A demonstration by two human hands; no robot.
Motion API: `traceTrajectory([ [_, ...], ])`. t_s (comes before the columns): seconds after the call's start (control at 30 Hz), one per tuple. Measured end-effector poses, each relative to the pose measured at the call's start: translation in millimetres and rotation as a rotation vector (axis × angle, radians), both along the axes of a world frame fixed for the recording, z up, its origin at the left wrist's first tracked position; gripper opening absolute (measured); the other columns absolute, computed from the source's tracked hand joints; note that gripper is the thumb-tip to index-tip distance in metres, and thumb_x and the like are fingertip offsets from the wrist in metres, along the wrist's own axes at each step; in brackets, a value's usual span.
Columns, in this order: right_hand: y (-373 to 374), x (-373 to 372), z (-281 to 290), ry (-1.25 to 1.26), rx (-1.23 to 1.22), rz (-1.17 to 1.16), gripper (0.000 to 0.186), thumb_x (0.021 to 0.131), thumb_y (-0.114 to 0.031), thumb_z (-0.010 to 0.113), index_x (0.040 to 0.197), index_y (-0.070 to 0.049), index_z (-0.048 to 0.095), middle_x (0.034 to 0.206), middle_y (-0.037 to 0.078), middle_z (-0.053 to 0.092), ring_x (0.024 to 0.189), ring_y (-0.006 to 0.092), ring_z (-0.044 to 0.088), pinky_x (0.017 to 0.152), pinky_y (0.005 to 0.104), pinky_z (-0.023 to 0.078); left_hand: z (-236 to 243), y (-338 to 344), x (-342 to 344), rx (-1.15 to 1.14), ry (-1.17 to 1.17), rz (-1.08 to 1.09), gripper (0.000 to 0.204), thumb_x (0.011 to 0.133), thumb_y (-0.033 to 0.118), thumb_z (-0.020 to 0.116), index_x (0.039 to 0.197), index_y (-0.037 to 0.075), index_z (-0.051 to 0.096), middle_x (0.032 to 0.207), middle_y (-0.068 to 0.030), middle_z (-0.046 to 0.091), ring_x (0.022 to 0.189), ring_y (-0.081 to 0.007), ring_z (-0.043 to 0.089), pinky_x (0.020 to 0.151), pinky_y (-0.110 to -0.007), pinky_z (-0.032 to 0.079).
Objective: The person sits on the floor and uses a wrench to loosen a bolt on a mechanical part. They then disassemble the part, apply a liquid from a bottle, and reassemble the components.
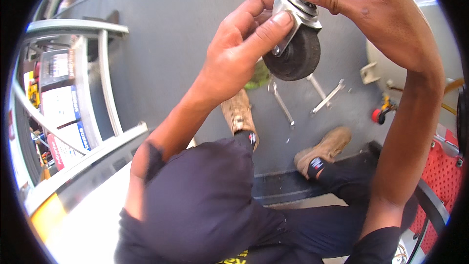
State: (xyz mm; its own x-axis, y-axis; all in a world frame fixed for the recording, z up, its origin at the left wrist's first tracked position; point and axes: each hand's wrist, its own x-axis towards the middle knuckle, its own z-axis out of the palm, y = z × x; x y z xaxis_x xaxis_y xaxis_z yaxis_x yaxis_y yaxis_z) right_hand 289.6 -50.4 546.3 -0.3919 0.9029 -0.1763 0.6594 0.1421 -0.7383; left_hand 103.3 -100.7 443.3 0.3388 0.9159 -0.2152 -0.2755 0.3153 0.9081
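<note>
So the left hand (242, 51) was wrapped around a swivel caster (294, 39), thumb pressed on the metal bracket just above the dark rubber wheel, holding it up in the air at chest height over the grey floor (166, 24). The right hand (361, 7) had its fingers pinched on the top plate of that same caster. Down on the floor below sat a few wrenches (303, 98) just past the tan work boots (239, 112), with a metal trolley frame (93, 68) off to the left.
</note>
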Motion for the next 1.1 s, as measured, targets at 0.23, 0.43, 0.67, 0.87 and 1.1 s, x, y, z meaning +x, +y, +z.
traceTrajectory([
  [0.23, -147.8, 79.3, 361.7, 0.126, 0.076, 0.193, 0.034, 0.106, -0.031, 0.061, 0.096, 0.001, 0.064, 0.077, 0.001, 0.054, 0.075, 0.0109, 0.049, 0.072, 0.0289, 0.044, 431.4, -172.5, 61.7, -0.192, 0.003, -0.002, 0.043, 0.110, 0.031, 0.043, 0.137, -0.001, 0.055, 0.123, -0.0182, 0.068, 0.105, -0.0212, 0.069, 0.094, -0.034, 0.054],
  [0.43, -325.9, 124.2, 657.2, 0.290, 0.200, 0.089, 0.038, 0.108, -0.034, 0.058, 0.092, 0.001, 0.061, 0.078, -0.001, 0.054, 0.076, 0.0073, 0.047, 0.072, 0.0285, 0.044, 740.4, -354.3, 131.3, -0.162, -0.163, 0.148, 0.049, 0.107, 0.040, 0.041, 0.131, 0.001, 0.058, 0.114, -0.0197, 0.069, 0.089, -0.0197, 0.067, 0.079, -0.031, 0.055],
  [0.67, -414.6, 145.1, 850.6, 0.423, 0.330, 0.110, 0.042, 0.107, -0.039, 0.061, 0.087, -0.002, 0.062, 0.071, -0.003, 0.051, 0.068, 0.0040, 0.045, 0.059, 0.0259, 0.039, 911.5, -440.6, 174.4, -0.017, -0.422, 0.212, 0.051, 0.105, 0.042, 0.036, 0.118, 0.001, 0.063, 0.098, -0.0183, 0.070, 0.073, -0.0192, 0.063, 0.061, -0.029, 0.048],
  [0.87, -368.8, 135.2, 824.4, 0.436, 0.424, 0.037, 0.053, 0.097, -0.047, 0.072, 0.076, 0.001, 0.068, 0.059, 0.003, 0.055, 0.053, 0.0074, 0.051, 0.049, 0.0280, 0.041, 882.5, -397.8, 164.1, 0.038, -0.506, 0.121, 0.042, 0.107, 0.040, 0.035, 0.113, 0.006, 0.059, 0.094, -0.0145, 0.070, 0.072, -0.0148, 0.064, 0.063, -0.028, 0.051],
  [1.1, -299.7, 119.4, 747.2, 0.386, 0.322, -0.014, 0.049, 0.095, -0.042, 0.075, 0.071, -0.001, 0.066, 0.058, -0.001, 0.052, 0.057, 0.0048, 0.046, 0.051, 0.0260, 0.035, 798.0, -320.3, 147.3, -0.009, -0.457, 0.088, 0.042, 0.107, 0.041, 0.035, 0.109, 0.006, 0.059, 0.087, -0.0141, 0.069, 0.066, -0.0148, 0.062, 0.060, -0.027, 0.050],
])
